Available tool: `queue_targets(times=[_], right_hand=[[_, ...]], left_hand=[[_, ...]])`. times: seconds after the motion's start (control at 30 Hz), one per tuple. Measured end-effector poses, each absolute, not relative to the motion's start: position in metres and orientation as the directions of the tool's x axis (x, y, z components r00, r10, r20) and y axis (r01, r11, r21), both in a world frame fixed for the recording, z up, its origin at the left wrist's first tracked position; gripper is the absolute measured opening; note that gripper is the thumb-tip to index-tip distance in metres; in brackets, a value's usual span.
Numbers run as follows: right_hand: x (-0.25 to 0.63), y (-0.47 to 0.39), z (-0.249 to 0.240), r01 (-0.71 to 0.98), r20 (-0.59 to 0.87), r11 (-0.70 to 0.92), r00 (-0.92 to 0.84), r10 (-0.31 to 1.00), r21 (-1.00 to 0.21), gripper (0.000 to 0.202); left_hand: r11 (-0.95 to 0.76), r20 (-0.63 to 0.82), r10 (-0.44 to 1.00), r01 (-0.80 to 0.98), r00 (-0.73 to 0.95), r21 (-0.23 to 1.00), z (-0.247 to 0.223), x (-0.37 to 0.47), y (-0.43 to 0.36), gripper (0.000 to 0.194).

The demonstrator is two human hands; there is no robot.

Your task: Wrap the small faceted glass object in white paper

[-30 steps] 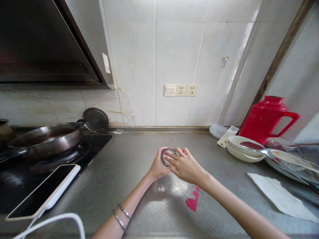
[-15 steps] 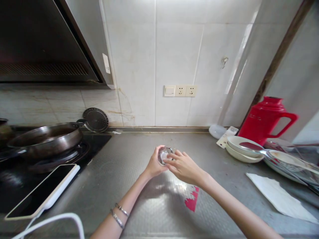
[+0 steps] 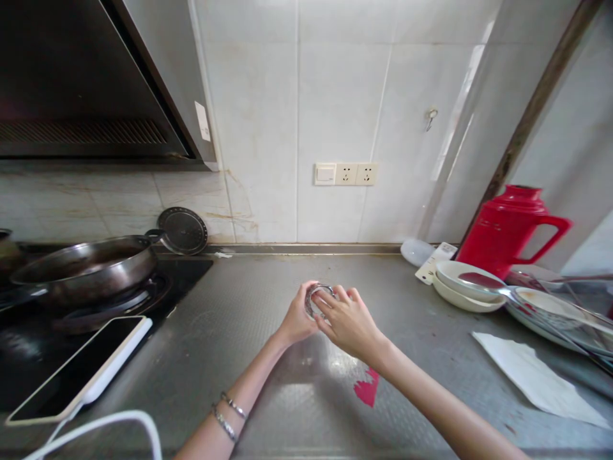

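A small clear glass [image 3: 311, 309] is tilted above the middle of the metal counter, its mouth towards me. My left hand [image 3: 295, 319] is wrapped round its left side. At the mouth is my right hand [image 3: 348, 319], its fingers bent and reaching inside the rim; whether they pinch anything in there is hidden. Two silver bracelets [image 3: 228, 416] circle my left wrist. A pink-red patch [image 3: 367, 388] lies on the counter below my right forearm.
At left, a steel pan [image 3: 90, 271] sits on the black stove, with a phone [image 3: 79, 370] and white cable in front. At right are a red thermos [image 3: 507, 230], stacked white bowls [image 3: 469, 303], plates with utensils, and a white cloth [image 3: 536, 377].
My right hand has moved slightly left, and its fingers now reach farther into the glass. My left hand keeps its hold. The view has shifted a little.
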State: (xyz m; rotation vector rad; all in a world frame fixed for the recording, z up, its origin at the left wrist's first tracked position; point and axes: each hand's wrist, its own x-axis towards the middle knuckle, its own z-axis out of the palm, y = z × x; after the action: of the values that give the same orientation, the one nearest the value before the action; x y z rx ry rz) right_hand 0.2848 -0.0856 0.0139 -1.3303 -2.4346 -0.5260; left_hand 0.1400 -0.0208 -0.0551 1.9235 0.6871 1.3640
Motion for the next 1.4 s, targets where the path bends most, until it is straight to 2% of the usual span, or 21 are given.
queue_targets(times=[0.13, 0.23, 0.3, 0.5, 0.6, 0.67, 0.73, 0.83, 0.97, 1.07, 1.17, 1.3, 1.4], right_hand=[[0.282, -0.086, 0.013, 0.879, 0.449, 0.465, -0.459, 0.767, 0.105, 0.032], [0.283, -0.086, 0.015, 0.875, 0.434, 0.484, -0.438, 0.787, 0.007, 0.032], [0.284, -0.086, 0.014, 0.857, 0.424, 0.506, -0.423, 0.801, -0.102, 0.031], [0.275, -0.081, -0.006, 0.628, 0.401, 0.501, -0.309, 0.863, -0.595, 0.02], [0.267, -0.077, -0.023, 0.526, 0.418, 0.455, -0.195, 0.887, -0.719, 0.026], [0.266, -0.075, -0.031, 0.486, 0.418, 0.442, -0.164, 0.894, -0.754, 0.029], [0.271, -0.075, -0.033, 0.501, 0.428, 0.474, -0.214, 0.878, -0.724, 0.032], [0.287, -0.076, -0.026, 0.602, 0.437, 0.57, -0.37, 0.82, -0.559, 0.038], [0.31, -0.076, -0.008, 0.764, 0.359, 0.618, -0.533, 0.766, -0.186, 0.046], [0.323, -0.068, 0.005, 0.743, 0.226, 0.669, -0.658, 0.719, 0.034, 0.038], [0.332, -0.055, 0.016, 0.684, 0.16, 0.717, -0.729, 0.666, 0.131, 0.035], [0.338, -0.043, 0.025, 0.591, 0.159, 0.762, -0.806, 0.57, 0.263, 0.031], [0.337, -0.044, 0.026, 0.568, 0.165, 0.746, -0.82, 0.548, 0.347, 0.029]], left_hand=[[-0.638, 0.61, 0.74, 0.008, 0.283, 0.77, -0.059, 0.14, -0.016, 0.081], [-0.633, 0.607, 0.752, 0.025, 0.256, 0.774, -0.06, 0.139, -0.014, 0.082], [-0.633, 0.606, 0.755, 0.037, 0.249, 0.774, -0.06, 0.138, -0.014, 0.081], [-0.588, 0.567, 0.797, 0.054, 0.208, 0.807, -0.06, 0.138, -0.014, 0.081], [-0.567, 0.543, 0.814, 0.081, 0.206, 0.82, -0.062, 0.139, -0.014, 0.082], [-0.563, 0.534, 0.816, 0.098, 0.221, 0.82, -0.063, 0.139, -0.014, 0.084], [-0.559, 0.522, 0.816, 0.107, 0.249, 0.822, -0.063, 0.139, -0.014, 0.085], [-0.575, 0.525, 0.796, 0.107, 0.3, 0.811, -0.06, 0.138, -0.016, 0.082], [-0.587, 0.531, 0.775, 0.078, 0.343, 0.806, -0.053, 0.136, -0.017, 0.077], [-0.572, 0.512, 0.772, 0.06, 0.377, 0.818, -0.05, 0.135, -0.018, 0.079], [-0.556, 0.486, 0.772, 0.064, 0.411, 0.829, -0.05, 0.135, -0.019, 0.08], [-0.572, 0.492, 0.764, 0.087, 0.418, 0.816, -0.052, 0.135, -0.019, 0.08], [-0.594, 0.509, 0.757, 0.108, 0.41, 0.797, -0.054, 0.136, -0.018, 0.081]])
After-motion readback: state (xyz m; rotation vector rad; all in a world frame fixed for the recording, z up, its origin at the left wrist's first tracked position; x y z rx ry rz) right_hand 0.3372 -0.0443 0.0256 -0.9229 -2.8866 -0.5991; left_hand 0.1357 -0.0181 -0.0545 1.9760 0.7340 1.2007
